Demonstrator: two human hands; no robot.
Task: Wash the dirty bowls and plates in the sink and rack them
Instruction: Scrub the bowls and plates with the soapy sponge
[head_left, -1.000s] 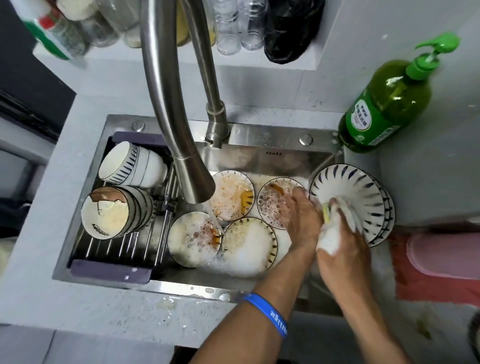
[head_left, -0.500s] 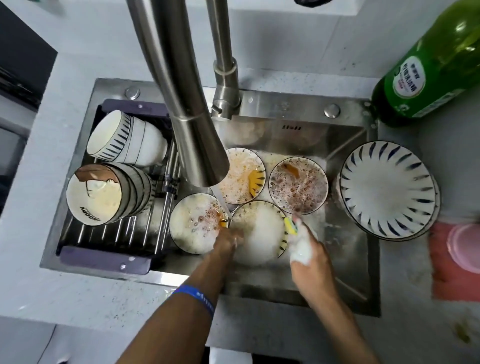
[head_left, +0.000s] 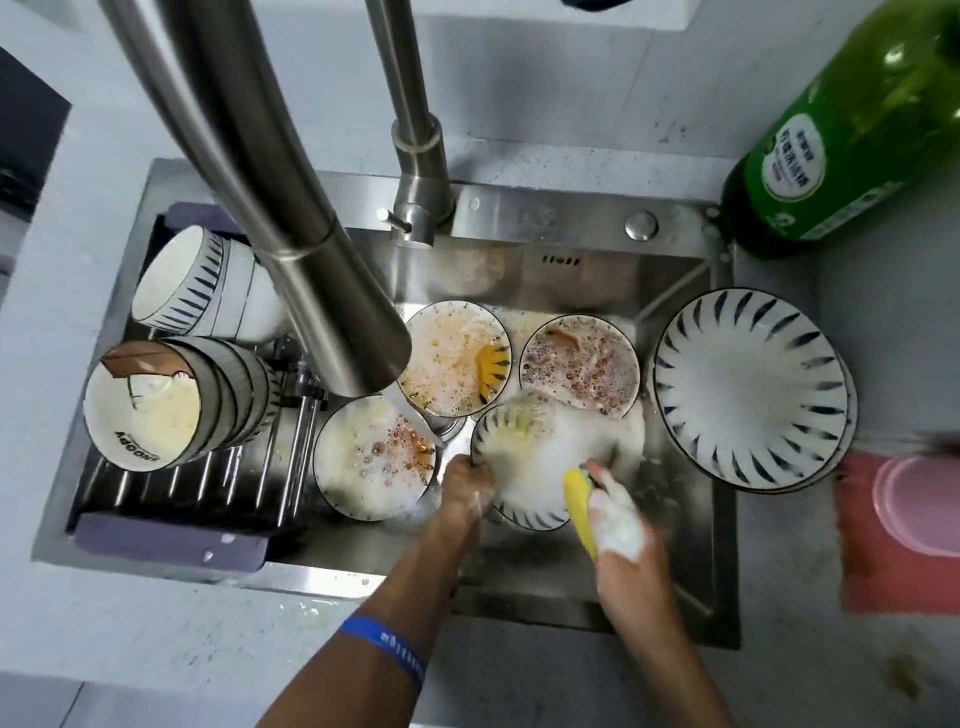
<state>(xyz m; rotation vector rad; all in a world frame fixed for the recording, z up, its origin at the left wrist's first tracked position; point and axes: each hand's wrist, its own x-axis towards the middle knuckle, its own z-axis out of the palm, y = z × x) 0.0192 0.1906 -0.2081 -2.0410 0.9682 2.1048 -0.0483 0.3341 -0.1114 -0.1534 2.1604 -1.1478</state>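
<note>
foamy plate (head_left: 540, 457) lying tilted in steel sink (head_left: 675, 571) | left hand (head_left: 465, 486) gripping its left rim | right hand (head_left: 621, 525) clutching yellow sponge (head_left: 581, 501) at its lower edge

Rack (head_left: 171, 540) left in sink (head_left: 675, 571); plates (head_left: 748, 389) right on counter.

bare forearms, no sleeves; blue wristband (head_left: 387, 648) (white lettering) on left wrist
</note>
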